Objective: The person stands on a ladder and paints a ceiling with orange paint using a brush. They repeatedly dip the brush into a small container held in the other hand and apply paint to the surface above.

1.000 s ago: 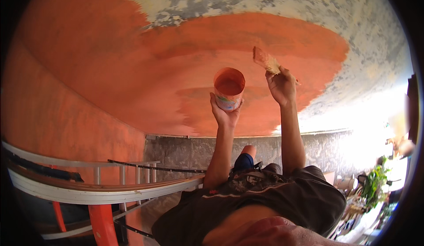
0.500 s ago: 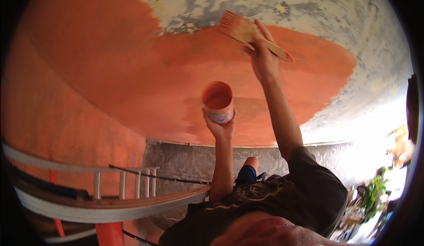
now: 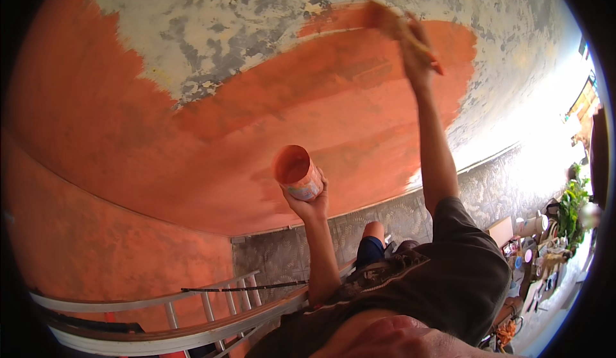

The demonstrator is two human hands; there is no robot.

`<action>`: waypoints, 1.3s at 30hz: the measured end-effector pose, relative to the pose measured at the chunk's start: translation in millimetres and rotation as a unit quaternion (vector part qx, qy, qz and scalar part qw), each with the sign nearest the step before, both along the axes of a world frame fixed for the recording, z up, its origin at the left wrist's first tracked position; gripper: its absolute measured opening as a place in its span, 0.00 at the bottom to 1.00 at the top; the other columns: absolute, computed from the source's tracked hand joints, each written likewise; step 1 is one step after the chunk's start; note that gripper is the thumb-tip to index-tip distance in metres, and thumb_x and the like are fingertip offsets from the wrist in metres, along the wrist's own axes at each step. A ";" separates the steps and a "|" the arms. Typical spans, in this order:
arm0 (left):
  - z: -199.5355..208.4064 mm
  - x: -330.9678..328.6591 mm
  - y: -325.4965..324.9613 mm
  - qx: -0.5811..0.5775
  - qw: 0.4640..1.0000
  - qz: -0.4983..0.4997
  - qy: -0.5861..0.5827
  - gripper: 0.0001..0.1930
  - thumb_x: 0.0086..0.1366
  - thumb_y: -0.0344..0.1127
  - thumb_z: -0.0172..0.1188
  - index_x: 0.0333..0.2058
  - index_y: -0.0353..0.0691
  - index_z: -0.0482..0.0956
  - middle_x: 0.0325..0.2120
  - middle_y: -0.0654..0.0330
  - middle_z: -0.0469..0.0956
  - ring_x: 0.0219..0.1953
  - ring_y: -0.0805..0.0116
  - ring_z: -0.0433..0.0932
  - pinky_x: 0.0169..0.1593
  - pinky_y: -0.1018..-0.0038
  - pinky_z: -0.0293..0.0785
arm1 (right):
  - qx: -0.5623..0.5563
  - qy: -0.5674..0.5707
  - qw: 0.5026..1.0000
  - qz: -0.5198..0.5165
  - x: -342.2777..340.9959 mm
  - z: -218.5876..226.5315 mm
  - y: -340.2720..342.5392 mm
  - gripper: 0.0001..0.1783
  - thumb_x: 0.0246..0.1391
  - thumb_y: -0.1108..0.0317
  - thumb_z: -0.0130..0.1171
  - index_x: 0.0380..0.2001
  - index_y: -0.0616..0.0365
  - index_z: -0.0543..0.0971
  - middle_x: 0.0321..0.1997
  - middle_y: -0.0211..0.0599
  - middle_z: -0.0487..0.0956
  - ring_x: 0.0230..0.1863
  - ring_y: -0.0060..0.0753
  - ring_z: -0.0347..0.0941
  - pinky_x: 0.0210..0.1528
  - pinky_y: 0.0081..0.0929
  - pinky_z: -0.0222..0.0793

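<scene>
My left hand (image 3: 310,201) is wrapped round the lower part of a round paint can (image 3: 299,173), tilted so its open top shows orange paint inside. My right hand (image 3: 417,56) is closed on the handle of a wide paintbrush (image 3: 385,21), blurred by motion. Its bristles lie against the wall (image 3: 256,11), at the end of a fresh orange stroke (image 3: 337,19) over bare grey-and-cream plaster. Below that stroke, a broad band of orange paint (image 3: 276,114) covers the wall.
An aluminium ladder (image 3: 173,335) stands at the lower left, close to my left arm. Patterned grey floor tiles (image 3: 269,255) lie below the wall. At the right are a green plant (image 3: 571,210), a white bucket (image 3: 532,225) and assorted clutter.
The brush has swept rightward along the wall, and a new orange stroke shows above the painted band. My view has turned, and the can sits lower and further left in it.
</scene>
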State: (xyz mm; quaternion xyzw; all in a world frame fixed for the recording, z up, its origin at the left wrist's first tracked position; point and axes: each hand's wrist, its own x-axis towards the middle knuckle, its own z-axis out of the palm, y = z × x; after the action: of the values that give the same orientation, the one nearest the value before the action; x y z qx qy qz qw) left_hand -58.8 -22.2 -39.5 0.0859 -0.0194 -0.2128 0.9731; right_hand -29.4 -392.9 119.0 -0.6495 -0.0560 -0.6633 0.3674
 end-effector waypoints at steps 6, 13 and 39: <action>4.8 -6.4 3.4 0.017 1.000 0.020 0.000 0.32 0.64 0.61 0.58 0.59 0.46 0.71 0.52 0.54 0.75 0.49 0.50 0.76 0.44 0.60 0.79 | 0.147 -0.037 0.960 -0.235 -59.6 11.3 -53.1 0.18 0.66 0.74 0.52 0.58 0.65 0.77 0.60 0.43 0.78 0.60 0.37 0.74 0.63 0.31 0.69; 13.6 3.6 12.6 0.017 0.998 0.026 -0.052 0.32 0.62 0.55 0.62 0.60 0.44 0.71 0.54 0.57 0.75 0.55 0.48 0.73 0.51 0.59 0.79 | -0.100 0.166 0.967 -0.166 33.3 10.0 94.0 0.31 0.50 0.72 0.58 0.61 0.53 0.74 0.53 0.45 0.81 0.52 0.47 0.78 0.55 0.38 0.73; 10.0 16.4 -6.3 -0.015 1.000 -0.011 0.023 0.32 0.59 0.53 0.67 0.58 0.43 0.73 0.52 0.54 0.75 0.54 0.49 0.72 0.48 0.61 0.77 | -0.122 0.098 0.988 -0.017 -30.0 0.3 -17.7 0.31 0.46 0.71 0.63 0.58 0.46 0.78 0.49 0.43 0.82 0.50 0.53 0.78 0.48 0.39 0.76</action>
State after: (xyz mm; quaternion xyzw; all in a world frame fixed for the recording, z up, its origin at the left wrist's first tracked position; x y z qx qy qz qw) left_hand -42.4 -28.5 -29.6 0.0658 -0.0007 -0.2248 0.9722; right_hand -59.4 -410.6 119.3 -0.7519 -0.0891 -0.5910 0.2781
